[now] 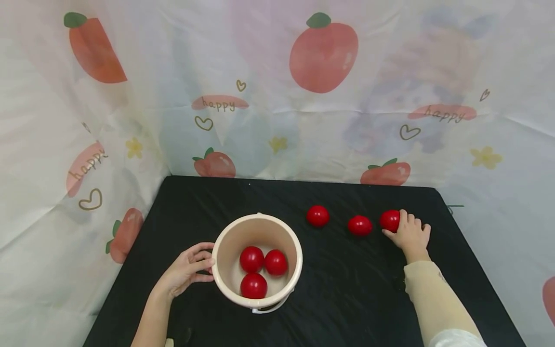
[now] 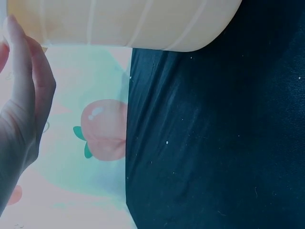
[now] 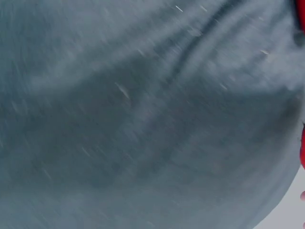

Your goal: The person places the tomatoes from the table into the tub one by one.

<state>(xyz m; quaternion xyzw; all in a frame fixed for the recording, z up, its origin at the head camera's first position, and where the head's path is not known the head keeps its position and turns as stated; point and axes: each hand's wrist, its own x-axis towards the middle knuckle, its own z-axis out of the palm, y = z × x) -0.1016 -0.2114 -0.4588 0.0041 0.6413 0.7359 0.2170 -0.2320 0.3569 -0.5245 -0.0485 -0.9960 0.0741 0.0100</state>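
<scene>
A cream bucket [image 1: 222,279] stands on the black-covered table with three red balls [image 1: 254,286] inside. My left hand [image 1: 191,267] touches the bucket's left side, its fingertips at the rim. In the left wrist view, the fingers [image 2: 24,71] reach up to the bucket's ribbed wall [image 2: 119,24]. At the far right, my right hand [image 1: 412,234] holds a red ball [image 1: 389,220], fingers over its right side and thumb near its lower edge. The right wrist view shows mostly dark cloth, with red only at its right edge.
Two more red balls, one nearer the bucket [image 1: 318,216] and one beside the right hand [image 1: 359,225], lie on the black cloth [image 1: 347,289]. A white handle [image 1: 270,308] hangs at the bucket's front. Printed fabric [image 1: 269,58] rises behind and beside the table.
</scene>
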